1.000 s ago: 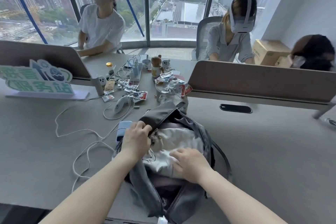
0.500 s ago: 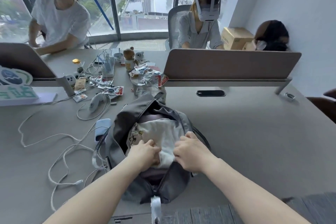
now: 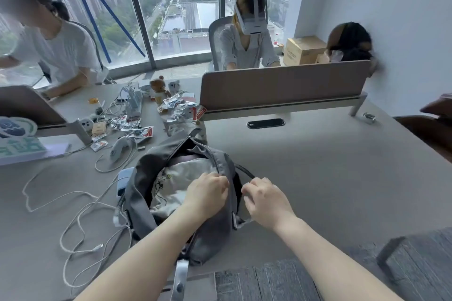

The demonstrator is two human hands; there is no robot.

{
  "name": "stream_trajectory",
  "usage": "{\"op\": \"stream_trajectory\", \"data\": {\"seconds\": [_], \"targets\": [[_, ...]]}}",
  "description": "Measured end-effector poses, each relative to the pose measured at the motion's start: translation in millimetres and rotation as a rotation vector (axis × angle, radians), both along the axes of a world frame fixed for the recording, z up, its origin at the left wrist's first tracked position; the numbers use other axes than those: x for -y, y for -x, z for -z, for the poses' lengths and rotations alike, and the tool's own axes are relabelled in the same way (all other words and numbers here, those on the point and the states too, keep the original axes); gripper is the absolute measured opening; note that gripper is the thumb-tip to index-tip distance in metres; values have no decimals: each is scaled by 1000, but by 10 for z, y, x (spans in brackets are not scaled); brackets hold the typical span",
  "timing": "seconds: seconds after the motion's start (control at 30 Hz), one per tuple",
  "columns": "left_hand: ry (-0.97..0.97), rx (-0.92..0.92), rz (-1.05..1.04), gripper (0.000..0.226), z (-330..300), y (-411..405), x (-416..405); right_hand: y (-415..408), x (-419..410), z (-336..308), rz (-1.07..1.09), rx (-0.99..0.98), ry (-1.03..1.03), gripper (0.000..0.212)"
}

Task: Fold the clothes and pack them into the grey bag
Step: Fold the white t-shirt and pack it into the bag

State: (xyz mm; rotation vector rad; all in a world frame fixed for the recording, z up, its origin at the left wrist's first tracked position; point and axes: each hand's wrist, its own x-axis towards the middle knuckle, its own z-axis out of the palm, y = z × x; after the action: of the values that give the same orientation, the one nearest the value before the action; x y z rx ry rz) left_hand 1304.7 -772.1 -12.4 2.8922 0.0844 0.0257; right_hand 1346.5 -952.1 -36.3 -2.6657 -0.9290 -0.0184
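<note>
Both hands leaving white garment (image 3: 178, 178), now lying inside grey bag (image 3: 146, 186) on tabletop (image 3: 330, 178). Left hand (image 3: 208, 193) fingers curling at bag's right rim, grip unclear. Right hand (image 3: 265, 199) fingers pinching bag strap (image 3: 245, 171). Packing seeming finished; closing probably coming next.

Right of the fingers (image 3: 247, 189) the bench (image 3: 330, 178) lies bare. Left of them, loose white cables (image 3: 80, 215) sprawl beside the grey bag (image 3: 141, 193); beyond, wrappers (image 3: 137, 127) and a divider panel (image 3: 281, 85) block the way.
</note>
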Motion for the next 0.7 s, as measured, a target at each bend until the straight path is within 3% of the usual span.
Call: {"op": "stream_trajectory", "data": {"seconds": [0.1, 0.37, 0.7], "targets": [[-27, 45, 110, 28, -12, -17, 477, 76, 458, 32, 94, -35, 45, 18], [-14, 15, 445, 30, 11, 5, 1594, 613, 1521, -70, 472, -67, 119, 27], [75, 24, 1046, 28, 96, 954, 2686, 2585, 2146, -79, 1108, -67, 39, 25]]}}
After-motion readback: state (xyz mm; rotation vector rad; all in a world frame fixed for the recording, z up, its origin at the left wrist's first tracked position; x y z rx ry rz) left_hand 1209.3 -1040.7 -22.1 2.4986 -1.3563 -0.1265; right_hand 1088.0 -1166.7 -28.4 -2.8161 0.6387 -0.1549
